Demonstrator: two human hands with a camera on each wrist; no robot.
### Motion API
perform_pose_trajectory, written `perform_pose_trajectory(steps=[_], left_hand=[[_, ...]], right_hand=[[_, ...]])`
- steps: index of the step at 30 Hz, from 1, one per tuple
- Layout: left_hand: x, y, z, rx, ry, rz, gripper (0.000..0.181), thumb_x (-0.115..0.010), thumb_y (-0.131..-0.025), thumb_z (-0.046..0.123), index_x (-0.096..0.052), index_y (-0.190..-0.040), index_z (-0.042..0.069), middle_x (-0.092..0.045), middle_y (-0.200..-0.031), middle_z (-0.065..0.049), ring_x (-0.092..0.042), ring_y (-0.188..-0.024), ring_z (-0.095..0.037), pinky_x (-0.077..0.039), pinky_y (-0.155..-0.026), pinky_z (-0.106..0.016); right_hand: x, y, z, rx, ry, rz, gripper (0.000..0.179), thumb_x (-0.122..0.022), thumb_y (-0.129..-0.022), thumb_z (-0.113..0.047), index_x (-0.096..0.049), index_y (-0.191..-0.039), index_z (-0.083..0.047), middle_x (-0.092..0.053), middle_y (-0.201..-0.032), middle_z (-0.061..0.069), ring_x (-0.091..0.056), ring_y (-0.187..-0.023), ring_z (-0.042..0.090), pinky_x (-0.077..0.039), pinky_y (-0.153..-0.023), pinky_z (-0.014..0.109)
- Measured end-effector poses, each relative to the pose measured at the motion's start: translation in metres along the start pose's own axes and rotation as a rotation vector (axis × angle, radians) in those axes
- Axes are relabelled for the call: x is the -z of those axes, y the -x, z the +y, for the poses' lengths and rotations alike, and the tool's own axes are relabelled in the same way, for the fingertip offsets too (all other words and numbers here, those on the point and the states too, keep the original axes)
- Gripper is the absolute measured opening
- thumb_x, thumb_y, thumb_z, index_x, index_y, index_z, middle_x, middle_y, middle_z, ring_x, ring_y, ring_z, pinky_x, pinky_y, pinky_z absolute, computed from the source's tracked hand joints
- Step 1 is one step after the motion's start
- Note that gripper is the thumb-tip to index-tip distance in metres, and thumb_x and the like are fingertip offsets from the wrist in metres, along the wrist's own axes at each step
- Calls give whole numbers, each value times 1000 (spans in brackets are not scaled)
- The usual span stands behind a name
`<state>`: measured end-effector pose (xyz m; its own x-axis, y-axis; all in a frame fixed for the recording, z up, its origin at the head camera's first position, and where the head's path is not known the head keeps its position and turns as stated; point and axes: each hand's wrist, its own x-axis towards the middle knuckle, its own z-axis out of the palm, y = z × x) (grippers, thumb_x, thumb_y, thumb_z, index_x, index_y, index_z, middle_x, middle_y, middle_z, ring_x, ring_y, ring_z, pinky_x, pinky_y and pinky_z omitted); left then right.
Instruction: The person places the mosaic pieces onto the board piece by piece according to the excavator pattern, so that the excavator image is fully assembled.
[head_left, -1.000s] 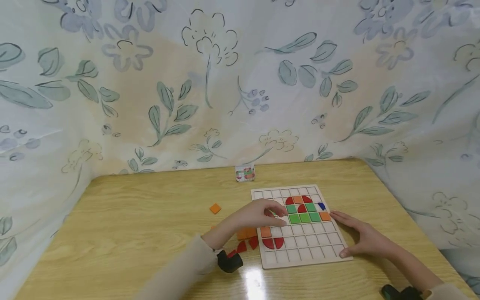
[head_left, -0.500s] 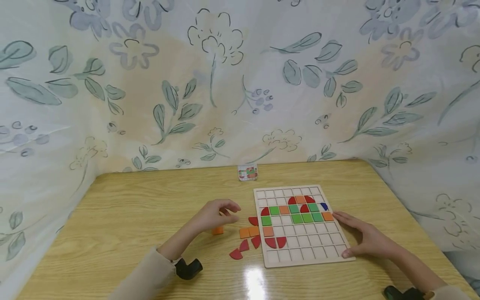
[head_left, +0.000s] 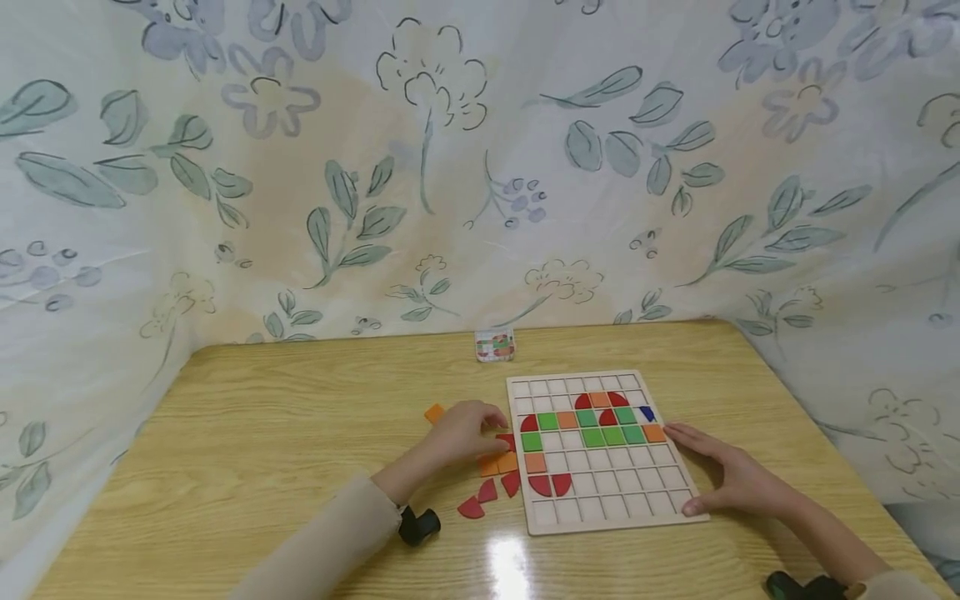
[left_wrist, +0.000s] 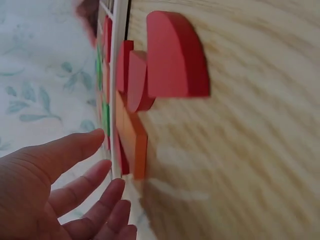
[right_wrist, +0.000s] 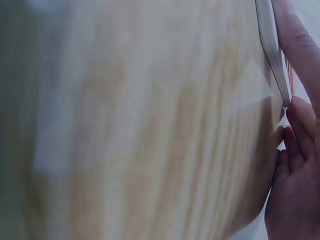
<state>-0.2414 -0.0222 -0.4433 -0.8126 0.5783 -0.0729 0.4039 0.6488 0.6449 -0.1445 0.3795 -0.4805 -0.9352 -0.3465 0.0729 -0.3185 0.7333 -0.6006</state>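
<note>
Wooden tabletop (head_left: 285,417): left grip (head_left: 463,432) ajar, empty, near red piece (head_left: 510,439); right grip (head_left: 731,475) wide against board (head_left: 615,508).

White glare on table (head_left: 315,400); right wrist view blurred.

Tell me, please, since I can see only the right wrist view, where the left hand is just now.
Observer: The left hand is by the left edge of the board, beside the loose orange pieces.
Operator: Thank you; does it seem to be holding a piece?
Observer: None that I can see: in the left wrist view, its thumb and fingers stand apart.
Operator: And is anything lying beyond the board?
Observer: Yes, a small printed card, near the far edge of the table.
</note>
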Motion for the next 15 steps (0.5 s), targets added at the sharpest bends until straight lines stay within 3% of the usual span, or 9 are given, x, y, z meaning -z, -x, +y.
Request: perform_pose_trajectory(steps=[4,7,15], left_hand=[[-6,-4,3,18,21,-6,16,-72,-79,28,-67,-88,16,-61,-84,6,-51,-79,-12,-45,-75,-27],[-10,-6,3,1,-12,20,13,-72,-79,27,-67,-83,16,-60,-79,7,-49,-75,-11,-44,-71,-25],[-12,-4,-3,-1,-13,56,12,-73,-79,24,-67,-83,14,-59,-81,4,-49,-77,-11,-44,-73,-26]], right_hand=[[-1,-1,-1,-7,-3,-6,97,-83,-60,-36,-36,-142,-14,-35,-144,16,-10,-121,-25,-9,-87,-4],[-1,-1,-2,-3,-1,-4,97,-83,-60,-36,-36,-142,-14,-35,-144,16,-10,-121,-25,-8,-88,-4],[0,0,-6,25,-1,2,97,-84,-60,-34,-36,-142,-15,-33,-147,-1,-10,-122,-23,-8,-88,-3]])
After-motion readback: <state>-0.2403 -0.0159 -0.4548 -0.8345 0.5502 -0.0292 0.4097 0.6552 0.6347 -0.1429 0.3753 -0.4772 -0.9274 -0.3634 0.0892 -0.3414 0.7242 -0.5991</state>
